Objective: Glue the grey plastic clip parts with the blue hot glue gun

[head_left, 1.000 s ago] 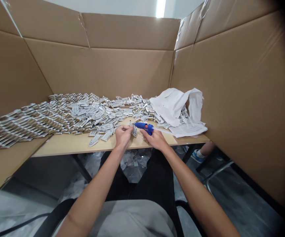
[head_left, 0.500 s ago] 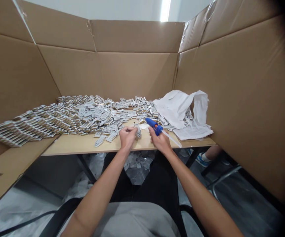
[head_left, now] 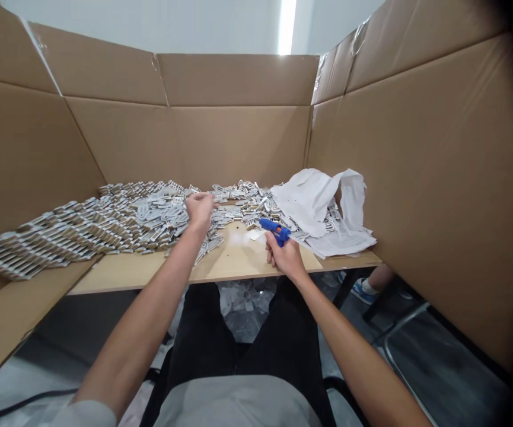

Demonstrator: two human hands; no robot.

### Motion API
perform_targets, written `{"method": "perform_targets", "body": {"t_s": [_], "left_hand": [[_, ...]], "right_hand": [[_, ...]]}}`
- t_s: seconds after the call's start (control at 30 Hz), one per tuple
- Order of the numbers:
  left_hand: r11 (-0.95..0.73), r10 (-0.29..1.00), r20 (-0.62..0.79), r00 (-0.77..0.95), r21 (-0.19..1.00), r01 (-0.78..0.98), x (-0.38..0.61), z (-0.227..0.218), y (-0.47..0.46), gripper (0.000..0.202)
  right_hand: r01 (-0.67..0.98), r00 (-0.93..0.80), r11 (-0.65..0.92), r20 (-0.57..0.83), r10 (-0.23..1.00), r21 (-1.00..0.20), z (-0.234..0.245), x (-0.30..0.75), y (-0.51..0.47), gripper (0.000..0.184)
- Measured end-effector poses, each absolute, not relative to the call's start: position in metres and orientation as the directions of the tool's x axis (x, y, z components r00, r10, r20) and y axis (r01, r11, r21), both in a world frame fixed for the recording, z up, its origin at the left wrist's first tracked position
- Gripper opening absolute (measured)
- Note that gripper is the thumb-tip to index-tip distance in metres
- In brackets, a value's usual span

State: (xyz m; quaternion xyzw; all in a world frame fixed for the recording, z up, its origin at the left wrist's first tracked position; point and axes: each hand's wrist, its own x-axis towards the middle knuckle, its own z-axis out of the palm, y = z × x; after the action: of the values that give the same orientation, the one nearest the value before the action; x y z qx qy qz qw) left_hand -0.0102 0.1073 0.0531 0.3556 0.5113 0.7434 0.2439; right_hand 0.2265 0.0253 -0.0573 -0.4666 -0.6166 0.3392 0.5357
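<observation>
My right hand is wrapped round a blue hot glue gun, whose nozzle points left over the wooden table. A clear glue stick trails from its rear. My left hand is over the middle of a heap of small grey-and-white flat pieces. Its fingers are bent together and slightly blurred; what they hold, if anything, cannot be made out. A small white scrap lies just left of the glue gun's grip.
Neat stacked rows of the pieces fill the left side. White crumpled sheets cover more pieces at the right. Tall cardboard walls surround the table. A person's shoe shows below right.
My left hand has moved from near the table's front edge up and left to the heap; the grey piece it held is no longer visible. The glue gun has turned slightly.
</observation>
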Motion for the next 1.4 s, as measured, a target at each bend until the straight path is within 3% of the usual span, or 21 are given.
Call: {"method": "perform_targets", "body": {"t_s": [0.1, 0.23, 0.37, 0.47, 0.53, 0.67, 0.77, 0.93, 1.07, 1.27, 1.4], "left_hand": [[-0.365, 0.819, 0.462, -0.340, 0.877, 0.313, 0.012, 0.009, 0.097, 0.019], [-0.384, 0.827, 0.536, -0.169, 0.759, 0.526, 0.030, -0.031, 0.098, 0.038], [-0.324, 0.846, 0.527, -0.084, 0.634, 0.702, 0.037, -0.038, 0.114, 0.030], [-0.353, 0.874, 0.471, 0.119, 0.449, 0.821, 0.043, -0.035, 0.123, 0.053], [-0.390, 0.878, 0.419, 0.232, 0.343, 0.855, 0.047, -0.034, 0.126, 0.056], [-0.345, 0.878, 0.413, 0.243, 0.193, 0.918, 0.053, -0.032, 0.126, 0.046], [-0.318, 0.880, 0.403, 0.250, 0.110, 0.942, 0.055, -0.030, 0.122, 0.037], [-0.333, 0.881, 0.400, 0.254, 0.142, 0.932, 0.052, -0.031, 0.115, 0.033], [-0.395, 0.857, 0.436, 0.274, 0.216, 0.893, 0.043, -0.036, 0.118, 0.051], [-0.526, 0.809, 0.444, 0.385, 0.255, 0.811, 0.030, -0.030, 0.116, 0.034], [-0.552, 0.784, 0.561, 0.267, 0.433, 0.713, 0.026, -0.026, 0.100, 0.022]], "right_hand": [[0.254, 0.067, 0.308, 0.334, 0.940, -0.917, -0.052, 0.228, 0.022, 0.061], [0.303, 0.158, 0.293, 0.351, 0.923, -0.907, -0.048, 0.231, 0.022, 0.050], [0.304, 0.188, 0.298, 0.364, 0.912, -0.905, -0.048, 0.231, 0.026, 0.040], [0.366, 0.198, 0.278, 0.366, 0.909, -0.888, -0.048, 0.231, 0.027, 0.036], [0.376, 0.204, 0.260, 0.353, 0.913, -0.889, -0.047, 0.231, 0.026, 0.033], [0.389, 0.187, 0.251, 0.343, 0.920, -0.886, -0.049, 0.230, 0.028, 0.032], [0.460, 0.183, 0.297, 0.417, 0.890, -0.837, -0.053, 0.230, 0.033, 0.029], [0.539, 0.140, 0.386, 0.531, 0.836, -0.749, -0.059, 0.228, 0.040, 0.011], [0.588, 0.039, 0.387, 0.503, 0.863, -0.710, -0.058, 0.227, 0.042, 0.024], [0.595, -0.099, 0.404, 0.436, 0.895, -0.695, -0.057, 0.226, 0.041, 0.023], [0.564, -0.112, 0.399, 0.412, 0.904, -0.723, -0.057, 0.226, 0.039, 0.020]]}}
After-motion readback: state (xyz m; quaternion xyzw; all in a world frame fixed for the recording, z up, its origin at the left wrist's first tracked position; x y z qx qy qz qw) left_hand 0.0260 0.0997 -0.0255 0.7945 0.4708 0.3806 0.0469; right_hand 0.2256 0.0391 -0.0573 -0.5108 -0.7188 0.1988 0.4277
